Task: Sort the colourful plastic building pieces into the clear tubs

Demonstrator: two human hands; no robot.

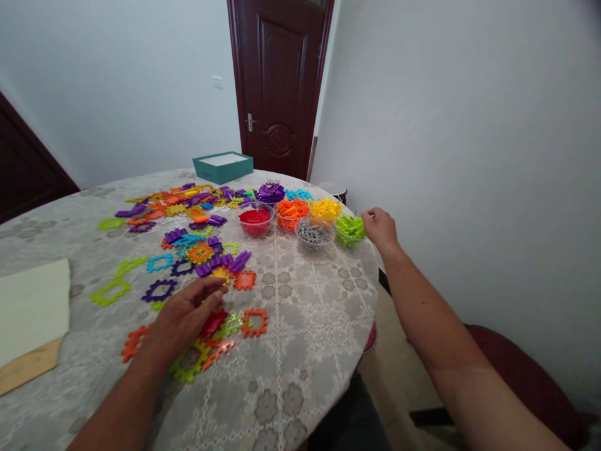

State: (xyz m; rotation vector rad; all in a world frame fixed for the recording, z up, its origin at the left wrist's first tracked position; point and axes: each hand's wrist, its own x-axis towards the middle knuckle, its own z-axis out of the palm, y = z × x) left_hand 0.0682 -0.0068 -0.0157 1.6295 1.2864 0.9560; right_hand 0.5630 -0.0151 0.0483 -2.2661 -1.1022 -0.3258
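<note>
My left hand point(185, 313) rests on the round table point(300, 351), fingers curled over a joined cluster of red, green and orange plastic building pieces point(220, 332). My right hand point(381, 228) reaches to the far right edge, its fingers closed at the rim of a clear bowl of green pieces point(350, 230). I cannot make out what, if anything, those fingers pinch. Beside that bowl stand bowls of grey pieces point(314, 233), yellow pieces point(325, 210), orange pieces point(291, 214) and red pieces point(255, 220).
Many loose purple, orange, green and blue frame pieces point(188, 219) lie across the lace tablecloth. A teal box point(222, 166) stands at the far edge, a cream sheet on a board point(28, 307) at the left. A dark door point(279, 81) and a red chair point(526, 369) are nearby.
</note>
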